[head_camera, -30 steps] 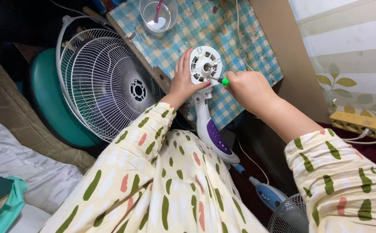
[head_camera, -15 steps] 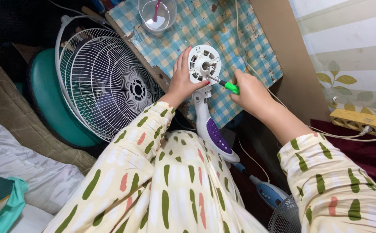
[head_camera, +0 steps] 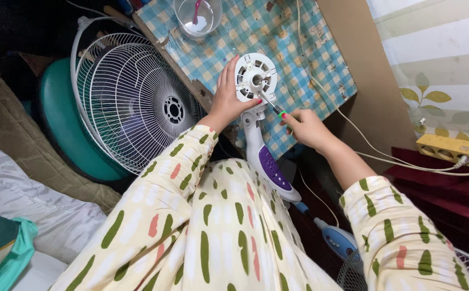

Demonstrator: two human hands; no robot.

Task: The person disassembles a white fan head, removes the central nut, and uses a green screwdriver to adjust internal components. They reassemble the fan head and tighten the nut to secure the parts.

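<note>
My left hand (head_camera: 228, 96) grips the round white motor head (head_camera: 255, 78) of a fan, its purple and white neck (head_camera: 264, 161) running down toward my lap. A green-handled screwdriver (head_camera: 274, 105) is held in my right hand (head_camera: 305, 127); its tip points into the lower middle of the motor head. Both sleeves are cream with green and pink dashes. The motor head rests over a blue checked tablecloth (head_camera: 299, 64).
A white wire fan grille (head_camera: 132, 102) leans against the table edge, beside a teal stool (head_camera: 62, 129). A clear glass bowl (head_camera: 197, 16) sits on the cloth. A yellow power strip (head_camera: 455, 151) with white cables lies at right. A blue fan base (head_camera: 339, 241) is below.
My right hand has slid back down and right along the screwdriver, away from the motor head. The left hand still grips the head.
</note>
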